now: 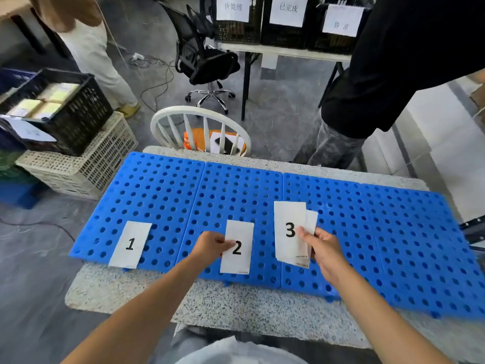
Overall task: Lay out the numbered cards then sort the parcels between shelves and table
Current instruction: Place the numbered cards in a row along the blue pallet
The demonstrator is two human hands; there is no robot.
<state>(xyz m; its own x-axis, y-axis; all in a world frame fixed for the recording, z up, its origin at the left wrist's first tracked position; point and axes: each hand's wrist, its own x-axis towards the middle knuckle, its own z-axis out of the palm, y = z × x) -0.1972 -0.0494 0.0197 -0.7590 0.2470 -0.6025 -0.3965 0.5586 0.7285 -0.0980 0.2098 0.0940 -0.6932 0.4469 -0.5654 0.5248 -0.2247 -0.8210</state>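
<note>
While the left hand [212,244] pinches card 2 [240,258] by its left edge, the right hand [324,248] grips the stack [288,243] topped by card 3 [288,219], both over the blue panel [367,219] on the counter [236,306]. It is light, floppy paper, probably best pinched at an edge.

White chair [200,111]: just beyond the blue perforated mat [162,193], orange bag [195,139] on its seat.
Office chair [210,64]: black, farther back on grey floor.
Beige crate [86,166]: left, black crate [78,119] stacked on top.
</note>
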